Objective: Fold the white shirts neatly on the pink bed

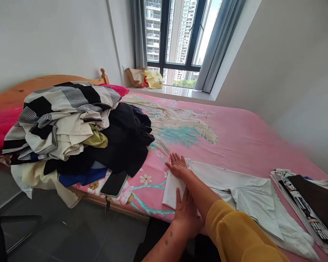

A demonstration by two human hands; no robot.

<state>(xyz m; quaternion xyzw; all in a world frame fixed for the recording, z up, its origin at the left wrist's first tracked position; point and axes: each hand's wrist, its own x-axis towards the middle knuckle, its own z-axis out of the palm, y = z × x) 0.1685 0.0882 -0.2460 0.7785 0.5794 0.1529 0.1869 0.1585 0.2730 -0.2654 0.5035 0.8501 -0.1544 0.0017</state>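
A white garment [235, 174] lies spread and partly folded along the near edge of the bed; I cannot tell which kind it is. My right hand [177, 166], its arm in a yellow sleeve, rests flat on the garment's left end with fingers stretched out. Nearer to me, my left hand [188, 214] presses on the same end, fingers apart, its wrist partly beneath the right forearm. Neither hand grips anything.
A heap of clothes [71, 123] covers the bed's left side, with a phone [114, 183] beside it at the edge. Folded clothes [311, 207] lie at the right. A yellow bag [153, 79] and a brown paper bag [136, 77] stand on the windowsill [177, 91].
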